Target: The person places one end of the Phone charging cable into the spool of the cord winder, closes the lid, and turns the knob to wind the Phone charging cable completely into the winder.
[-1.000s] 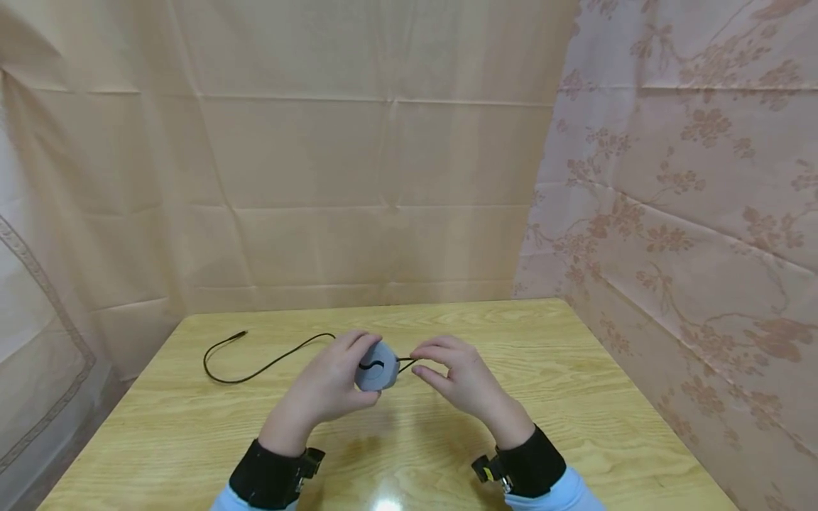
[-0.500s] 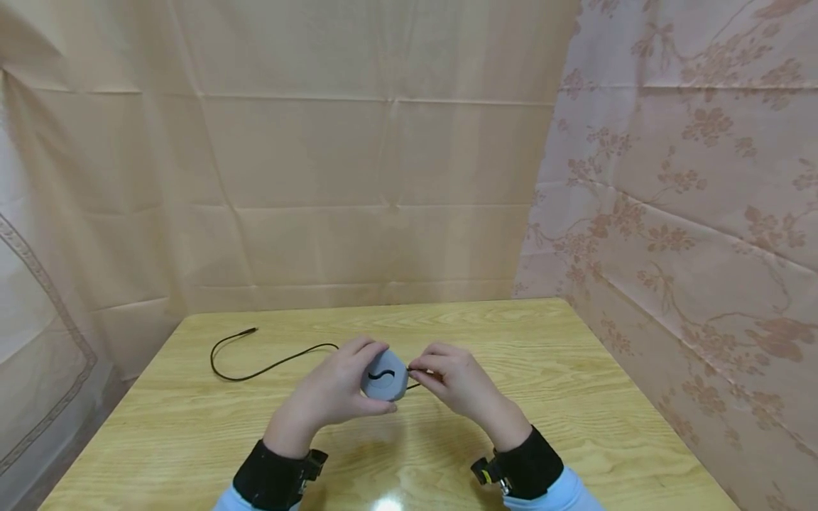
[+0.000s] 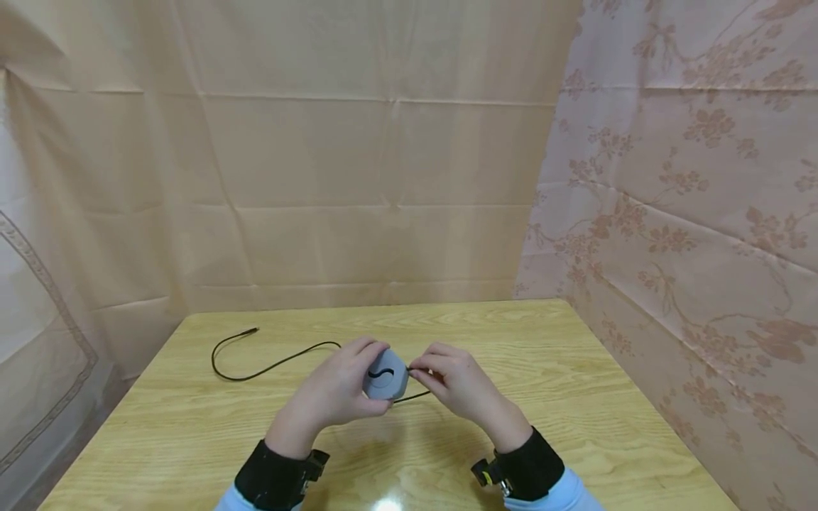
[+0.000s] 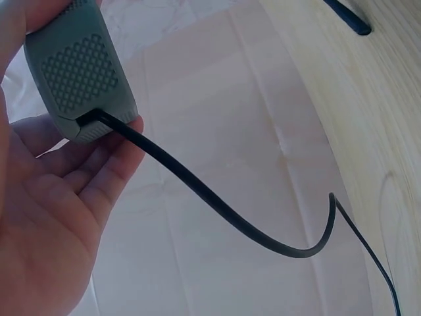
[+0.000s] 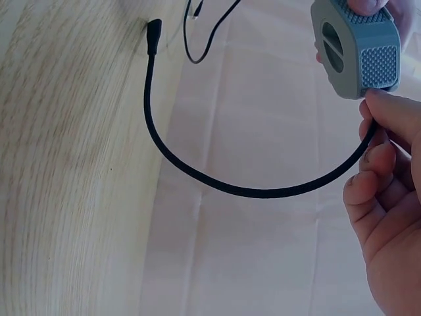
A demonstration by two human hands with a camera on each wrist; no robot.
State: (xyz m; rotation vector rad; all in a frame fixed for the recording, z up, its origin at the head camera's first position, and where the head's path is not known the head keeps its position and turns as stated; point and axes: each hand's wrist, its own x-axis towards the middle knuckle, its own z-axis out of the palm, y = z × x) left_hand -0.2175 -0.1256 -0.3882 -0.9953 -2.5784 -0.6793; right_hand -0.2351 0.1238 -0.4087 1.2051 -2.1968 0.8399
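Note:
A grey-blue, many-sided cable winder (image 3: 385, 375) with textured side panels is held above the table by my left hand (image 3: 332, 387), thumb below and fingers on top. Black cable shows through the curved slot in its face. From its left side a black cable (image 4: 217, 204) runs out and down to the table. On the other side my right hand (image 3: 463, 383) pinches the cable (image 5: 263, 193) between thumb and fingers, close against the winder's edge. That cable's free end carries a black plug (image 5: 153, 36), seen near the tabletop in the right wrist view.
The light wooden table (image 3: 543, 440) spans the area under both hands. On its left part lies a curved length of cable (image 3: 255, 372) ending in a connector (image 3: 251, 331). A beige curtain (image 3: 319, 177) hangs behind, and a flowered cloth (image 3: 690, 213) on the right.
My right thumb and fingers have closed on the cable beside the winder. The winder has shifted slightly right and turned in my left hand. The cable on the table has slid a little right.

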